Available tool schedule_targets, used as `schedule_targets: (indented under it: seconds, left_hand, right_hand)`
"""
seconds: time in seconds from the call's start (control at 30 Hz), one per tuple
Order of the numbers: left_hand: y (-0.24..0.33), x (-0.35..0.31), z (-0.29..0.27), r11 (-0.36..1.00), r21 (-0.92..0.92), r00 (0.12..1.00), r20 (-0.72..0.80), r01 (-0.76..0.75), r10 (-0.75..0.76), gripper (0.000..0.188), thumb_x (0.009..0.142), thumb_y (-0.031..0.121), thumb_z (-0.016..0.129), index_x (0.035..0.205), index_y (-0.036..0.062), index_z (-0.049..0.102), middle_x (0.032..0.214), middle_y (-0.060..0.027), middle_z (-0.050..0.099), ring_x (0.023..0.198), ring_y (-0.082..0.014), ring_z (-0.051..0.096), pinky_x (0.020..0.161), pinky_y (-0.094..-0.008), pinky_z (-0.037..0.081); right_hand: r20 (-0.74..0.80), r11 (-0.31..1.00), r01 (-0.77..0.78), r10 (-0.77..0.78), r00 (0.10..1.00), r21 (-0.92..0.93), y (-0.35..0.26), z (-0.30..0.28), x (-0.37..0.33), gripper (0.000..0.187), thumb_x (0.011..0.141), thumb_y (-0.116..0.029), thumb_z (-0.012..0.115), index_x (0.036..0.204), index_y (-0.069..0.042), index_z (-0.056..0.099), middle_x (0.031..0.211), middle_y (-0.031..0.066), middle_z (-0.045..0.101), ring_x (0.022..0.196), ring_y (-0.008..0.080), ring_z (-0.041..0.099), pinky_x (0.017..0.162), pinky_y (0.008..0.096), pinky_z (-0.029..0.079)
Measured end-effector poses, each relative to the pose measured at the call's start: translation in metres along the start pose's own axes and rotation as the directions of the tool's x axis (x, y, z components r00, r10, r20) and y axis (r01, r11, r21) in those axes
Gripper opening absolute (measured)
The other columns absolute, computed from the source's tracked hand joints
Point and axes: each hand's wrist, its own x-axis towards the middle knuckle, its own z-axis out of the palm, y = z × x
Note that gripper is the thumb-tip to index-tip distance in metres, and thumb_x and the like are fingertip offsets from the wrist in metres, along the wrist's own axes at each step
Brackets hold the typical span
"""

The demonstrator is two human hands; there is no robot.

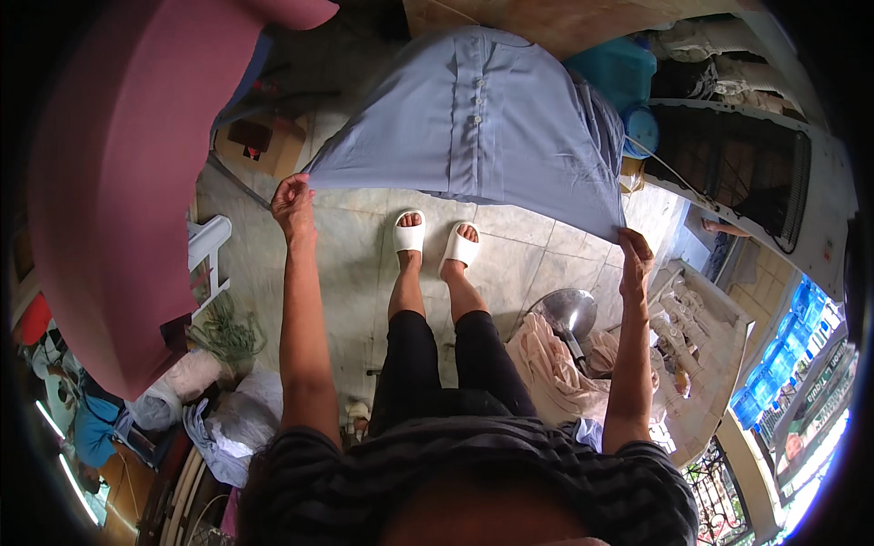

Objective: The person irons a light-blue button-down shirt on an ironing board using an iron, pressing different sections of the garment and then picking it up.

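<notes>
A light blue-grey buttoned shirt (537,127) is stretched out wide before me, its row of buttons running down the middle. The near edge spans between my two hands, above the tiled floor. At its near left corner, my left hand (294,202) pinches the cloth between closed fingers. My right hand (636,257) grips the opposite corner in the same way, a little lower in the picture. Both arms reach out nearly straight. The shirt's far end lies toward a brown surface at the back, and what supports it there is hidden.
A large maroon cloth (118,182) hangs at the left, with a white plastic chair (210,246) behind it. Bundled bags (246,414) lie lower left. A teal container (619,77) stands far right. Pinkish cloth (555,373) and a metal pan (566,316) are near my right arm.
</notes>
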Motion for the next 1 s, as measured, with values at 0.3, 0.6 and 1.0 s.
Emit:
schedule_targets:
  seconds: [0.3,0.6,1.0]
  left_hand:
    - [-0.063,0.003,0.009,0.997,0.078,0.999,0.031,-0.022,0.019,0.019,0.084,0.001,0.068,0.104,0.0037,0.067,0.096,-0.0051,0.066,0.084,-0.0174,0.063,0.08,-0.0335,0.053]
    - [0.016,-0.145,0.157,0.412,0.362,0.523,0.75,-0.836,0.404,0.068,0.083,0.03,0.071,0.145,0.0175,0.046,0.156,-0.0114,0.032,0.143,-0.0403,0.028,0.109,-0.0585,0.028]
    - [-0.031,-0.172,0.168,0.322,0.411,0.479,0.861,-0.853,0.172,0.075,0.086,0.031,0.067,0.152,0.0222,0.035,0.164,-0.001,0.016,0.152,-0.0318,0.009,0.114,-0.0607,0.02]
  right_hand:
    - [0.097,0.896,-0.144,0.202,0.975,-0.421,0.033,0.038,0.029,0.026,0.083,-0.011,0.07,0.109,-0.006,0.072,0.101,0.0101,0.07,0.1,0.0193,0.062,0.091,0.0321,0.046]
    - [0.291,0.601,0.68,-0.62,0.728,-0.42,-0.128,0.206,0.138,0.036,0.085,-0.011,0.068,0.121,-0.009,0.064,0.118,0.0171,0.065,0.108,0.0358,0.062,0.091,0.0407,0.052]
    - [0.55,0.32,0.844,-0.649,0.526,-0.43,-0.15,0.285,0.233,0.012,0.082,-0.014,0.073,0.093,-0.01,0.071,0.097,0.0074,0.069,0.089,0.0268,0.066,0.079,0.0376,0.054]
